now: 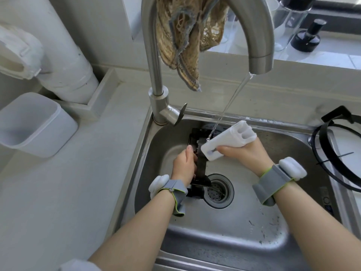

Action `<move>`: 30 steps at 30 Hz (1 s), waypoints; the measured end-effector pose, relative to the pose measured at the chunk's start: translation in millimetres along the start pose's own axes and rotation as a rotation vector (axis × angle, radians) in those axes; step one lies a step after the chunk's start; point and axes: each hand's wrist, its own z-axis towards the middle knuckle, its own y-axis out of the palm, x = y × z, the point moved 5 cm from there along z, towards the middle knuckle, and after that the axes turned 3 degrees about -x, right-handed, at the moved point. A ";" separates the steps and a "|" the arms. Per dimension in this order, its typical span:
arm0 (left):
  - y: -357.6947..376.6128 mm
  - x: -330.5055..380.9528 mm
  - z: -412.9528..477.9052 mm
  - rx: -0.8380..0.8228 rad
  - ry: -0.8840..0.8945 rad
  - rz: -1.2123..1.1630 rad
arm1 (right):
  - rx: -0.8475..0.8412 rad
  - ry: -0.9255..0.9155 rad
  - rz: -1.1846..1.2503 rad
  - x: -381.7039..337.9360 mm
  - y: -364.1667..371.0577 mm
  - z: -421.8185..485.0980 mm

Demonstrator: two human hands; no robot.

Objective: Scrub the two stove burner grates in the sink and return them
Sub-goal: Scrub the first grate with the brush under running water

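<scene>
A black burner grate stands on edge in the steel sink, over the drain's left side. My left hand grips the grate from the left. My right hand holds a white scrub brush, its head pressed against the grate's upper part. Water runs from the faucet spout onto the brush. A second black grate rests on the stove at the right edge.
The faucet column rises behind the sink with a brown cloth draped over it. The drain strainer lies mid-basin. A translucent plastic tub sits on the left counter near a white pipe. Dark bottles stand on the windowsill.
</scene>
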 end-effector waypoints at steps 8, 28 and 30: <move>-0.9 7.5 6.5 -0.027 -0.012 0.055 | 0.107 0.009 0.051 -8.0 -0.6 14.9; 7.3 14.3 6.7 -0.060 -0.017 0.066 | 0.090 -0.090 -0.194 -21.5 -0.8 9.5; 7.8 10.7 6.6 -0.056 -0.037 0.056 | 0.158 -0.066 -0.224 -21.3 -3.2 26.3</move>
